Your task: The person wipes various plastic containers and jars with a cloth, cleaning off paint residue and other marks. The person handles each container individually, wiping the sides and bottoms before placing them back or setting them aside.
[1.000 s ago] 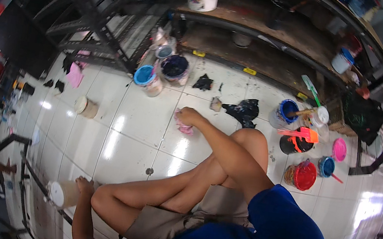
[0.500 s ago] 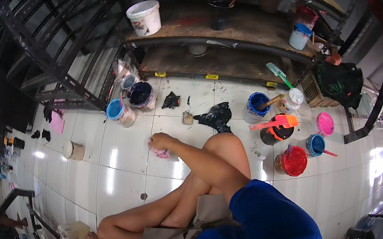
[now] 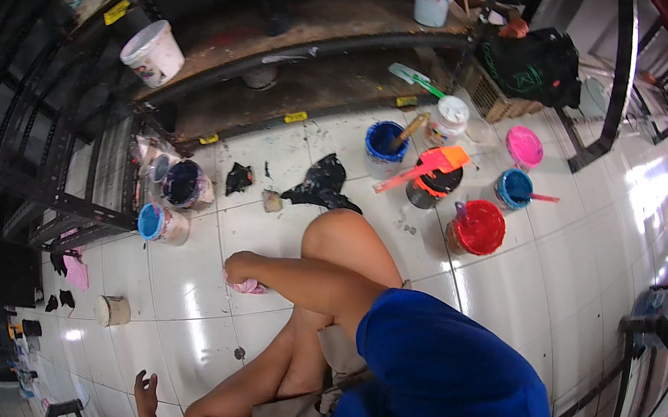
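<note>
My right hand [image 3: 239, 267] is closed on a pink cloth [image 3: 251, 287] and holds it against the white tiled floor [image 3: 167, 287]. Its forearm reaches across my bent knee. At the lower left, clear of any object, my left hand [image 3: 146, 395] is raised with its fingers apart. Beyond the cloth lie a crumpled black plastic sheet [image 3: 326, 183], a smaller black scrap [image 3: 240, 180] and a stained small block [image 3: 272, 201].
Paint buckets stand at right: red [image 3: 478, 227], black with an orange scraper [image 3: 443, 158] across it, blue [image 3: 385, 143] and teal [image 3: 515, 188]. Two more, dark [image 3: 189, 185] and light blue [image 3: 163, 224], are at left. Shelving [image 3: 333, 44] lines the back.
The view has turned, so the buckets and shelves sit further left and tilted. My left hand now shows raised at the lower left. The right hand still holds the cloth to the floor.
</note>
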A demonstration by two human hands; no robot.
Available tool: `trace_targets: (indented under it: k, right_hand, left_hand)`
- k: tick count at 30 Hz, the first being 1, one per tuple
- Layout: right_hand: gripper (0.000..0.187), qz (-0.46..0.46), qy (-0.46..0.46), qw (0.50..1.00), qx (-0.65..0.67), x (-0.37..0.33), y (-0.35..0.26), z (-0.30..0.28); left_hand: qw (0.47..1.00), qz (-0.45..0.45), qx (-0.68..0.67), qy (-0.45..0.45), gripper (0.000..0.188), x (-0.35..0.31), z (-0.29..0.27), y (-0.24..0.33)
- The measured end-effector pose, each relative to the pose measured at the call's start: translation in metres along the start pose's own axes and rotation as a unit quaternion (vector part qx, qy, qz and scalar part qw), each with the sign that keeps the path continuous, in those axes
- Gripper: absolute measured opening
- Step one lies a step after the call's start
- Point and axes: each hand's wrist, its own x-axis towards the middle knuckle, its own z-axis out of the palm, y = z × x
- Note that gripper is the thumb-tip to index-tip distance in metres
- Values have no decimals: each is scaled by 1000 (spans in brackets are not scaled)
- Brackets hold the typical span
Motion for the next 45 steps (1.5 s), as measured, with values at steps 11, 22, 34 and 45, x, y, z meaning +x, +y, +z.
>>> trace_targets:
  k: [11, 22, 34, 45]
  right_hand:
    - [24, 41, -44, 996, -59, 20, 8, 11]
    - [25, 57, -6, 998, -23, 11, 5, 4]
    - [33, 44, 34, 998, -3, -10, 6, -12]
    - [38, 95, 36, 995, -15, -11, 7, -9]
  left_hand:
    - [992, 9, -17, -121, 46, 37, 96, 24]
    - [991, 87, 23, -94, 38, 35, 117, 33]
    - [989, 87, 26, -113, 40, 26, 117, 51]
    - [987, 101, 44, -120, 41, 41, 126, 39]
